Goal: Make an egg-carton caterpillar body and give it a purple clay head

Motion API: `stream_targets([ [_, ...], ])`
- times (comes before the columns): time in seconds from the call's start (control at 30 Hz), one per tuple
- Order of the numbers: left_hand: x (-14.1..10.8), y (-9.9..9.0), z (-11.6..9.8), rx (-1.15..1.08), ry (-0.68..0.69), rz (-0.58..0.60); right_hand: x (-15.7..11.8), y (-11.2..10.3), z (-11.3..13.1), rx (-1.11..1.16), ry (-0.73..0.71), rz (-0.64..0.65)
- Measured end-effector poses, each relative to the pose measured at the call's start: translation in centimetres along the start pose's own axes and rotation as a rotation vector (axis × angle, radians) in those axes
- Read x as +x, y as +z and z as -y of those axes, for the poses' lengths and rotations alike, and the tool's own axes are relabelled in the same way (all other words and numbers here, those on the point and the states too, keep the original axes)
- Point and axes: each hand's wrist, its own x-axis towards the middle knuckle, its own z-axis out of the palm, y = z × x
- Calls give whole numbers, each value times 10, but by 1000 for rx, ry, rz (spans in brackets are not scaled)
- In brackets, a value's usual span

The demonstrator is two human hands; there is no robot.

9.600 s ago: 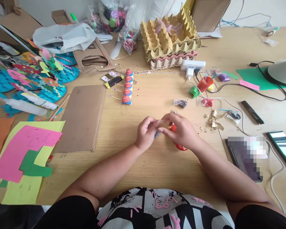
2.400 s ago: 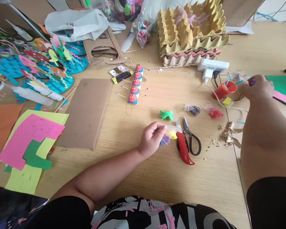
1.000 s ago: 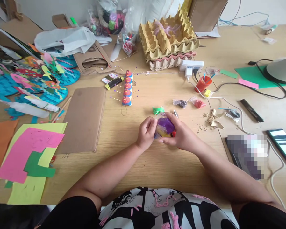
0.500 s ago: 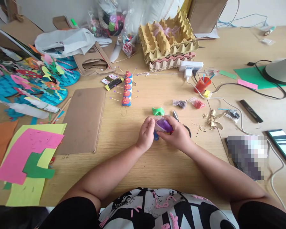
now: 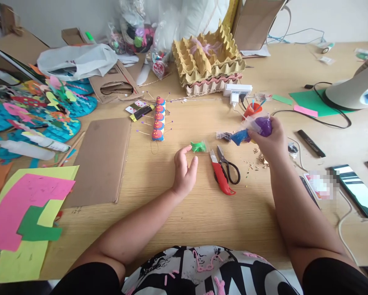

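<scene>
My right hand (image 5: pixel 273 141) is raised at the right, closed on a clear bag with a purple clay-like lump (image 5: pixel 264 126). A blue packet (image 5: pixel 239 137) hangs beside it, apparently in the same grip, with a bit of yellow behind. My left hand (image 5: pixel 185 171) is over the table with its fingers apart and nothing in them. By its fingertips lies a bright green packet (image 5: pixel 198 146). Between the hands, black-handled scissors (image 5: pixel 230 166) lie beside a red utility knife (image 5: pixel 221 174).
A standing row of red-and-blue painted carton cups (image 5: pixel 158 123) has pins sticking out. Behind are stacked egg trays (image 5: pixel 208 65) and a power strip (image 5: pixel 237 89). An orange cup (image 5: pixel 252 110) stands beyond my right hand. Cardboard (image 5: pixel 99 159) and coloured paper (image 5: pixel 45 188) lie left; phones (image 5: pixel 357 190) lie right.
My hands have parted. The right moved right and away from me with the purple bag and blue packet; the left opened and stayed near the middle. The scissors and utility knife are uncovered.
</scene>
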Motion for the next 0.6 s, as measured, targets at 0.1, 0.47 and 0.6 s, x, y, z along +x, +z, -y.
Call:
stream_targets([
  [0.1,0,-1,1,205,166,77,5,-2,-13,-22,30,-13],
  [0.47,57,-4,-2,647,269,393,5,6,-26,-196,-77,-70],
  [0.6,95,14,-7,639,174,404,10,1,-29,-190,-47,-122],
])
